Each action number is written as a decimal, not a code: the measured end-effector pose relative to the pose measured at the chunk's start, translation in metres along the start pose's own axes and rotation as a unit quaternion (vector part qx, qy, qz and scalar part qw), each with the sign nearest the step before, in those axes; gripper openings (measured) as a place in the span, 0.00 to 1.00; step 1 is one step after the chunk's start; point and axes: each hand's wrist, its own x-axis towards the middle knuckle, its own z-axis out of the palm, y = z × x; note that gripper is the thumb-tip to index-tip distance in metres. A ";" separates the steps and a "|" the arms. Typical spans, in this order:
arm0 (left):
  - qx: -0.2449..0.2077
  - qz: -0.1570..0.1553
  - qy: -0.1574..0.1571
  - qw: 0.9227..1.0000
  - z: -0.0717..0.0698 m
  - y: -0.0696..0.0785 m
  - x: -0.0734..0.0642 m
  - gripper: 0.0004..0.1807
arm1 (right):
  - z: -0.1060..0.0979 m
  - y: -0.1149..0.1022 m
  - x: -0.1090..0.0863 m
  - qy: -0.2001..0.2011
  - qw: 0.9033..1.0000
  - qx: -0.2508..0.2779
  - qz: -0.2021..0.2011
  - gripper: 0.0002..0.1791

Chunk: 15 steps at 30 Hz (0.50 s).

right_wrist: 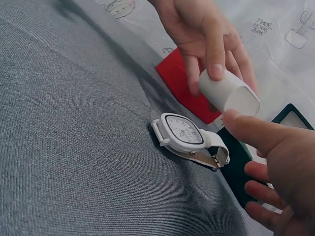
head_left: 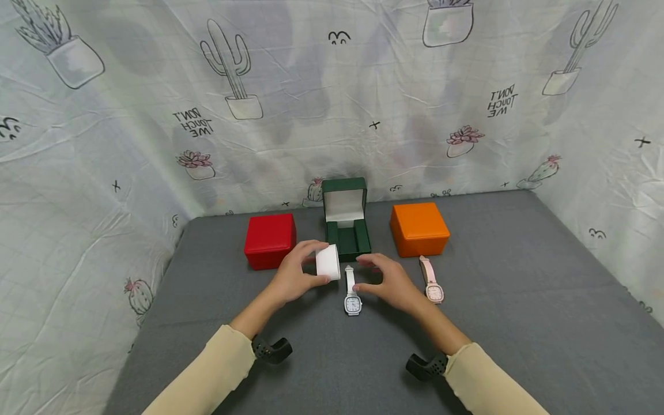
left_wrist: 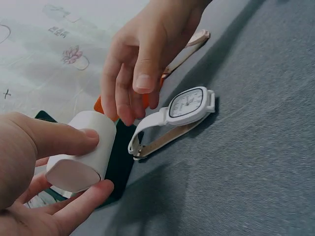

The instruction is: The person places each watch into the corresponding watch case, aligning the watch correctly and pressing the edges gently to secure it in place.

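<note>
We see the left hand [head_left: 297, 272] pinching the cushion [head_left: 328, 263] just in front of the open green box [head_left: 348, 248]; the right hand [head_left: 390, 282], empty, fingers relaxed, hovers by the white watch [head_left: 353, 305] on the cloth [head_left: 332, 363], seemingly clear of its strap [head_left: 350, 278]

Left forearm [head_left: 215, 360] and right forearm [head_left: 485, 372], both sleeved to near the wrist, extend forward and converge. The left hand [head_left: 291, 275] pinches, thumb opposed to curved fingers. The right hand [head_left: 391, 285] faces it, thumb spread from loosely bent fingers.
</note>
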 end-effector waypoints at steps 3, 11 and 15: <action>-0.012 -0.004 -0.004 1.000 -0.001 -0.003 -0.006 0.36 | 0.001 0.000 -0.002 -0.021 0.999 -0.035 -0.007 0.39; -0.040 -0.022 -0.020 0.999 0.000 -0.007 -0.020 0.36 | 0.007 0.000 -0.005 -0.051 0.992 -0.114 -0.017 0.48; -0.045 -0.020 -0.020 0.999 0.001 -0.010 -0.026 0.37 | 0.010 0.001 -0.005 -0.054 0.988 -0.139 -0.033 0.51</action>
